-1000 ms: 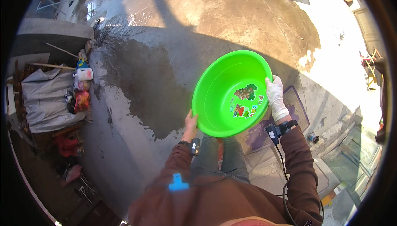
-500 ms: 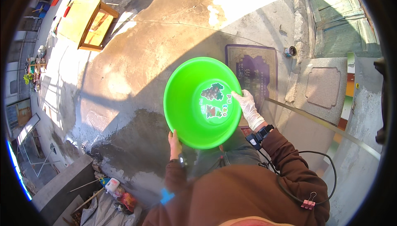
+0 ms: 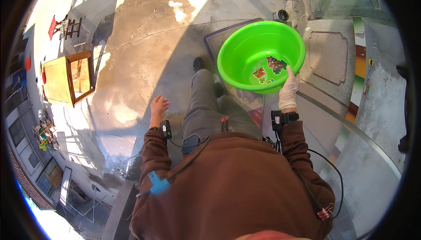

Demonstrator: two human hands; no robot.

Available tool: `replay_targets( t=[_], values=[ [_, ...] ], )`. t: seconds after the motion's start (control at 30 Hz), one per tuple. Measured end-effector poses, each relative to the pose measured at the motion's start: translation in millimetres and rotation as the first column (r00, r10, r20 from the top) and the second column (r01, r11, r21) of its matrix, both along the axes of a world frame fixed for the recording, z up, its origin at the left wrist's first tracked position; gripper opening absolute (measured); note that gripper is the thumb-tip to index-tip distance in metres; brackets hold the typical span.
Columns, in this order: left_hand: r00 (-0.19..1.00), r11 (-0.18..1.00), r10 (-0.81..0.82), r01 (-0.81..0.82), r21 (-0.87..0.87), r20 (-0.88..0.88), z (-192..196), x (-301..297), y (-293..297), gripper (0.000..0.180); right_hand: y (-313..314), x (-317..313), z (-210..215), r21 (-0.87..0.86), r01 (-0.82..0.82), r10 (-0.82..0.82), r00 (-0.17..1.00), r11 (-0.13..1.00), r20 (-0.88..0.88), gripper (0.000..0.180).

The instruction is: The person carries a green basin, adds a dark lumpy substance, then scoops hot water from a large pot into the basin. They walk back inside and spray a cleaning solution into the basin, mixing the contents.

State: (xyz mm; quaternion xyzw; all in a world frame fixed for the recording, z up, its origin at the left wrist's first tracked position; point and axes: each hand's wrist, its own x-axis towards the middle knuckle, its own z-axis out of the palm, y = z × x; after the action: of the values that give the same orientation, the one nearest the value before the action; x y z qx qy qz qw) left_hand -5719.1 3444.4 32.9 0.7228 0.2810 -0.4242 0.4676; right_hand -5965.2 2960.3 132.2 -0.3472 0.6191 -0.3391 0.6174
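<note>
A round, bright green plastic basin (image 3: 239, 42) hangs in front of me on the right, with grape and other fruit stickers on its inner bottom. My right hand (image 3: 288, 91), in a white glove, grips its near right rim, the thumb over the edge; the fingers beneath are hidden. Nothing else supports the basin. My bare left hand (image 3: 159, 105) is away from it at my left side, fingers apart and holding nothing.
Beyond the basin lies a purple-bordered mat (image 3: 213, 42). A small can (image 3: 280, 15) stands near a stone slab (image 3: 326, 51) on the right. To the left, a wooden cabinet (image 3: 59, 80) lies on the concrete, with potted plants (image 3: 45, 134) farther off.
The basin has moved to the right and away from me, carried by my right hand. My left hand has let go of its rim. My view has turned, and a leg steps forward.
</note>
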Motion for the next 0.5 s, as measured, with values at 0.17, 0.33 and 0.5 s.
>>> replay_targets(
  t=[0.17, 0.33, 0.5],
  values=[
    [0.977, 0.980, -0.058, 0.095, 0.174, -0.203, -33, 55, -27, 0.042, -93, 34, -5, -0.003, 0.186, -0.186, 0.982, 0.983, -0.043, 0.038],
    [0.919, 0.965, -0.036, 0.135, 0.227, -0.393, -65, 169, -97, 0.042, -176, 139, -12, -0.026, 0.225, -0.226, 0.973, 0.974, -0.050, 0.054],
    [0.999, 0.995, -0.010, 0.015, 0.101, -0.047, -39, 338, -265, 0.044, -284, 273, -21, 0.122, 0.384, -0.358, 0.914, 0.915, -0.193, 0.059]
  ],
)
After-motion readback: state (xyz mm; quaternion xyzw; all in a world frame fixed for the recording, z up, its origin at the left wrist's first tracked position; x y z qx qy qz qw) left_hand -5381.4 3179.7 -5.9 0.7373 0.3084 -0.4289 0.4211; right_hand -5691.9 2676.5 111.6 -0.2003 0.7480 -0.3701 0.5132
